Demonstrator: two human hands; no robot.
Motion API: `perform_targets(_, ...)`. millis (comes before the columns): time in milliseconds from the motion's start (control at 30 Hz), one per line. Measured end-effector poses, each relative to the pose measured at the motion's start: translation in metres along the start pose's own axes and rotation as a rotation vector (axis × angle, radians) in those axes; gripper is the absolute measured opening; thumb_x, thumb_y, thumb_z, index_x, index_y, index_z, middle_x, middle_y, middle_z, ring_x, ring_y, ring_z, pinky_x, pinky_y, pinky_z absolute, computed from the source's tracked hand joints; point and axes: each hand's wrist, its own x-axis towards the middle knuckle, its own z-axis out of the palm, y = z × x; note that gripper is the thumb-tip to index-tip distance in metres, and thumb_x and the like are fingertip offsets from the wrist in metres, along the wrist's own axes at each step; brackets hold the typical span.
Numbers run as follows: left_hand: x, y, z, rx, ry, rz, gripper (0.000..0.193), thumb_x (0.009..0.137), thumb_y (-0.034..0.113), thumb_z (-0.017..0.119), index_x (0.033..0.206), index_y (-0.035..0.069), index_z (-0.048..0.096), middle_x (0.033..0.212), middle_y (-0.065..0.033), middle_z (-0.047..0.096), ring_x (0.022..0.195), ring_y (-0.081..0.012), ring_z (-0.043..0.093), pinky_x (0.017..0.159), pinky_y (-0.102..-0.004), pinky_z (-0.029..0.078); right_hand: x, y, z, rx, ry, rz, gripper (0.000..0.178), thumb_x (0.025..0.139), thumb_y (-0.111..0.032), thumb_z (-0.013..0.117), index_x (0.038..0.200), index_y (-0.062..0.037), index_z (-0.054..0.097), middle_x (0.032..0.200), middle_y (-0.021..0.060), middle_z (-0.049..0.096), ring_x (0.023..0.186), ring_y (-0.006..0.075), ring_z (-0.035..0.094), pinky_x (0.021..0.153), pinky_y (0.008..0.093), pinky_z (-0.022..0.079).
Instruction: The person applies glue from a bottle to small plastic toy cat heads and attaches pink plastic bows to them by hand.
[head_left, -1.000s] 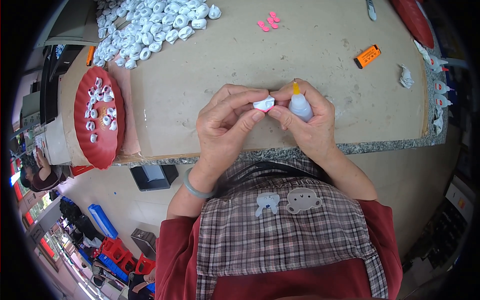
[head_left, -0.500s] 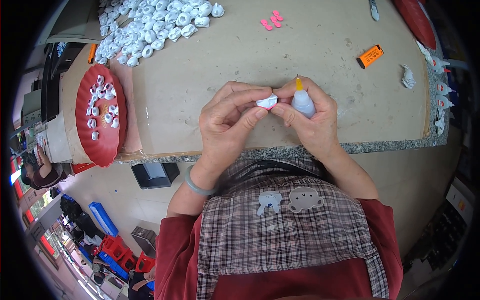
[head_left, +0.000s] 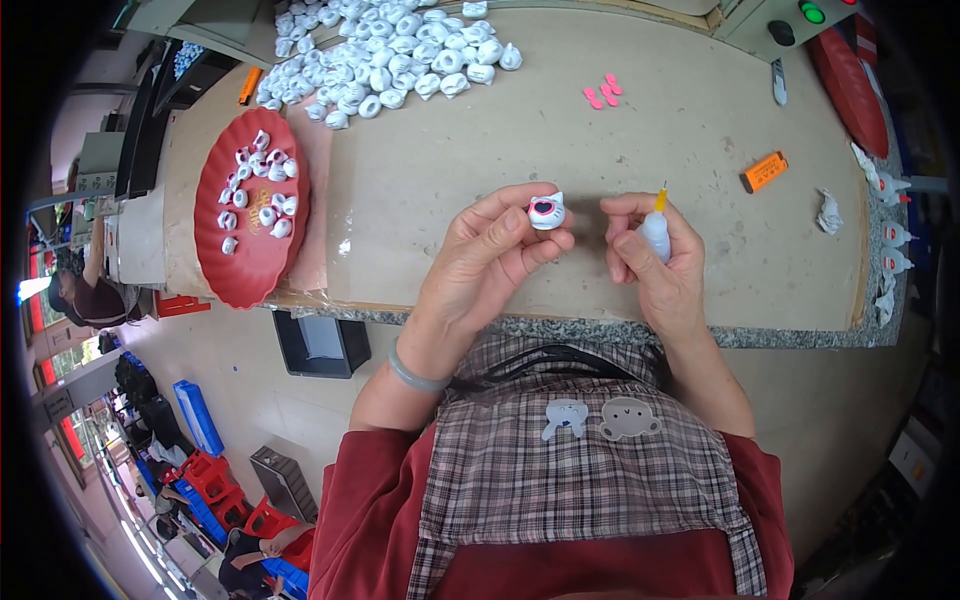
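- A small white cat-eared piece with a pink-rimmed dark opening [head_left: 546,211] is above the brown paper-covered surface [head_left: 450,150], pinched between the left hand's [head_left: 480,245] thumb and fingers.
- The grip leaves that opening uncovered, apparently to keep the rim in sight.
- The right hand [head_left: 672,275] has its fingers curled around a translucent white squeeze bottle with a yellow nozzle [head_left: 655,236], apart from the piece; the nozzle points away from the person, probably to keep its tip off the skin.
- Small bright-pink pieces [head_left: 602,92] cluster beyond the hands, perhaps for easy reach.
- At left, a red scalloped oval dish [head_left: 213,220] holds scattered white pieces with pinkish openings [head_left: 267,216], likely to separate them from the loose heap of white rounded pieces [head_left: 400,70].
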Motion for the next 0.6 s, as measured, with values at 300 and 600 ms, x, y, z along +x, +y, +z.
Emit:
perform_targets(300, -0.029, 0.081, -0.011, 0.600, 0.390, 0.610, 0.027, 0.084, 0.003, 0.062, 0.110, -0.003, 0.058, 0.102, -0.0133, 0.062, 0.090, -0.0204, 0.063, 0.079, -0.0291, 0.052, -0.004, -0.001, -0.001, -0.031, 0.014, 0.031, 0.020, 0.087, -0.010, 0.061, 0.104, 0.0009, 0.059, 0.074, 0.0013, 0.054, 0.059, 0.0055, 0.049, 0.052, 0.0180, 0.039)
perform_targets(600, -0.018, 0.143, -0.022, 2.197, 0.749, 0.984, 0.025, 0.075, 0.001, 0.064, 0.100, 0.002, 0.065, 0.107, -0.0120, 0.061, 0.101, -0.0262, 0.057, 0.085, -0.0357, 0.046, -0.002, -0.001, 0.004, -0.149, -0.012, 0.037, 0.015, 0.085, -0.007, 0.062, 0.098, -0.0001, 0.061, 0.076, 0.0003, 0.054, 0.061, 0.0045, 0.049, 0.053, 0.0180, 0.041)
